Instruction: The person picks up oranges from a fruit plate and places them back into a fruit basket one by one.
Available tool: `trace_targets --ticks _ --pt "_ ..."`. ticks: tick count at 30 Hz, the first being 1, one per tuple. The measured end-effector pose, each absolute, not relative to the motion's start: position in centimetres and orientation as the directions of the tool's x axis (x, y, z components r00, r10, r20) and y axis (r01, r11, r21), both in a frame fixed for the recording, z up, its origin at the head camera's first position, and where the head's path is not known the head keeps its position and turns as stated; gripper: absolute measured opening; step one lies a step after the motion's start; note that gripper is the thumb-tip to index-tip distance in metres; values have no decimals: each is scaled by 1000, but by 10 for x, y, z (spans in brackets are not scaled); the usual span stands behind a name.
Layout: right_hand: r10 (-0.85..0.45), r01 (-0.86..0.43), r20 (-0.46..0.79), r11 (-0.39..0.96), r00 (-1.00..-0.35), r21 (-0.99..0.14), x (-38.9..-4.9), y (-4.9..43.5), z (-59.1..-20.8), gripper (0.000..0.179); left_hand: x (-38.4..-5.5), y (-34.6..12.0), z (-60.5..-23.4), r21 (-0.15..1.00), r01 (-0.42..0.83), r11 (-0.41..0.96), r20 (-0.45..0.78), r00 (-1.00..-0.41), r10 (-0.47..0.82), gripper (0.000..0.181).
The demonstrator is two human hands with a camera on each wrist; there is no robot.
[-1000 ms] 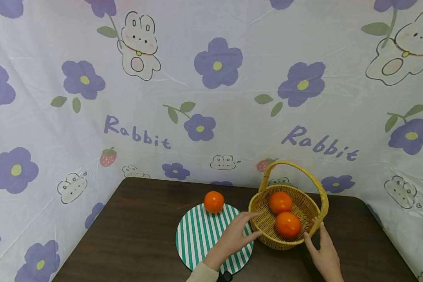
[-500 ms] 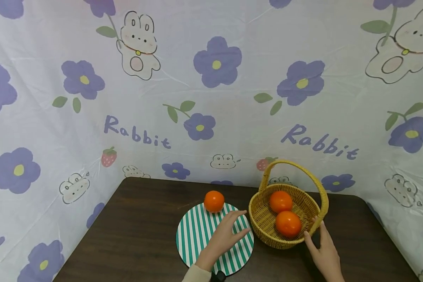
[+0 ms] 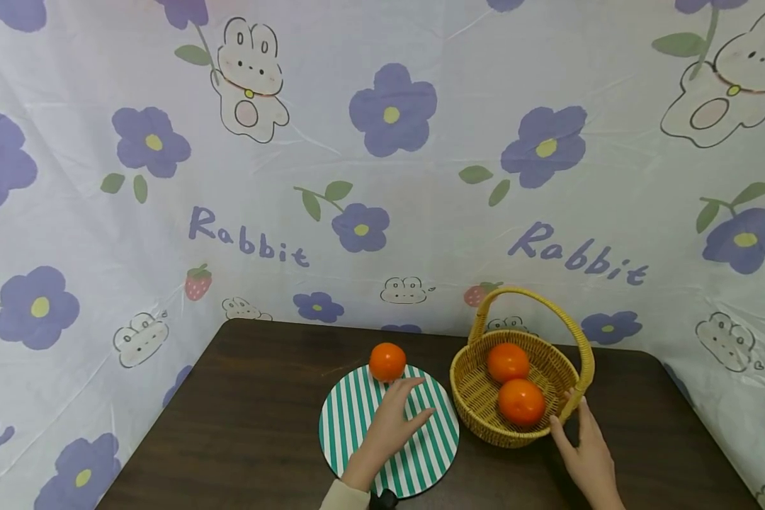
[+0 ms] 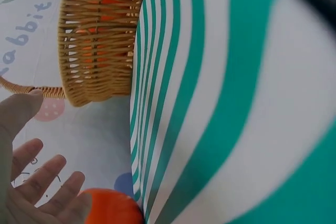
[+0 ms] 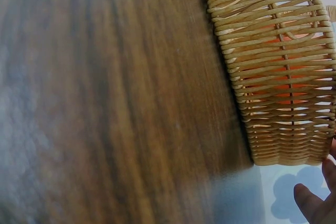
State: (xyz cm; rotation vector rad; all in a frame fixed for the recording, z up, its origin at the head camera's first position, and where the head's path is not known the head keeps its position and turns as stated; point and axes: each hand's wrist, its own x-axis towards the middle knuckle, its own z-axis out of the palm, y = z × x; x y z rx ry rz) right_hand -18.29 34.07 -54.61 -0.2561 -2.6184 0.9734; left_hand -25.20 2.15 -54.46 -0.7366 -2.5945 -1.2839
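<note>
A round yellow wicker basket [image 3: 478, 418] with a tall arched handle stands on the right of the dark table, upright. Two smooth orange-red round fruits lie inside, a rear fruit [image 3: 508, 363] and a front fruit [image 3: 521, 402]. At the basket's right side, my right hand [image 3: 586, 453] holds the rim by the foot of the handle, thumb outside. My left hand [image 3: 389, 425] is over a green-and-white striped round mat [image 3: 350, 418], its fingers spread and holding nothing. Just beyond its fingertips, a third orange-red fruit [image 3: 387, 361] sits at the mat's back edge.
The dark wood table [image 3: 242, 418] reaches back to a white cloth [image 3: 433, 191] printed with purple flowers and rabbits. This cloth also hangs along the left and right sides. The mat lies just left of the basket.
My left hand has drawn away from the basket's left rim and moved left over the mat, closer to the lone fruit. My right hand stays at the basket, which has not moved.
</note>
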Motion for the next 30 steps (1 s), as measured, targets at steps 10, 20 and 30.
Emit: trace_targets --ticks 10,20,30 --pt "275 59 227 747 -934 -662 -183 341 -545 68 -259 7 -547 764 421 488 334 -906 259 61" --pt "269 42 247 751 -931 -659 -183 341 -545 68 -266 -7 -545 779 373 504 327 -928 180 63" --pt "282 71 219 746 -934 -662 -182 340 -544 67 -270 -16 -544 800 343 492 329 -937 118 65"
